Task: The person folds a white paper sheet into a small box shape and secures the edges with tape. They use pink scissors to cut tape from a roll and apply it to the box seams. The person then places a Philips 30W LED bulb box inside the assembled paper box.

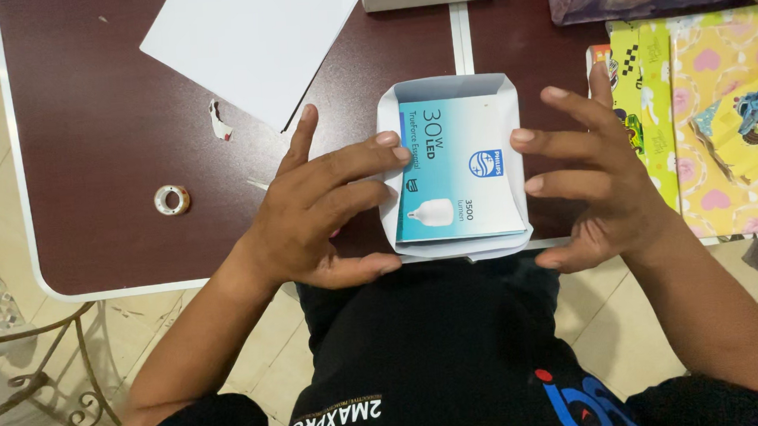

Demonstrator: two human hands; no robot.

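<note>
**Light cardboard box cradled in folded white paper**

A teal and white cardboard box [459, 170] lies flat at the near edge of the dark brown table [89, 124], sitting on a sheet of white wrapping paper [446, 88] whose sides are folded up around it like a shallow tray. The left hand [327, 211] rests its spread fingers [384, 143] on the box's left edge and the paper flap there; the right hand [598, 184] holds its fingers wide, tips touching the right edge. Neither hand grips; both press lightly.

The box looks stiff, light and smooth-faced, probably slippery under glossy print and likely fragile inside, so its long side edges seem the safest hold. The paper is thin and creases sharply.

Nearby lie a loose white sheet [249, 38], a tape roll [172, 199] and bright patterned gift paper [703, 118].
</note>
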